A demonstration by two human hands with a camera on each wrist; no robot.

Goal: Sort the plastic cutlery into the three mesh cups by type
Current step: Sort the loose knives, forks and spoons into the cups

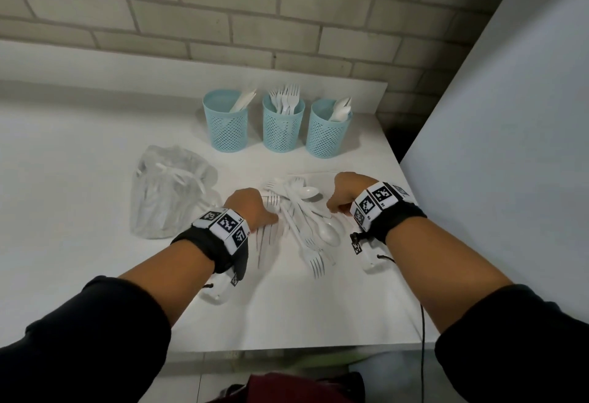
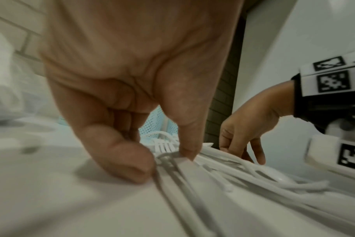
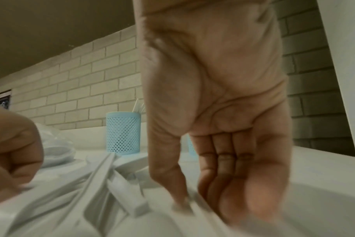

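Pinching cutlery pile (image 1: 302, 221): your left hand (image 1: 251, 211) and right hand (image 1: 344, 194), each on white pieces | three mesh cups (image 1: 282, 123) | one plastic bag (image 1: 169, 192)

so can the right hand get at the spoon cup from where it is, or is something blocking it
Probably yes. The right hand sits at the cutlery pile, and the right-most mesh cup stands straight beyond it with only bare table between.

Cups (image 1: 282, 122) stand behind the cutlery pile (image 1: 302, 214) (bag (image 1: 169, 192) left).
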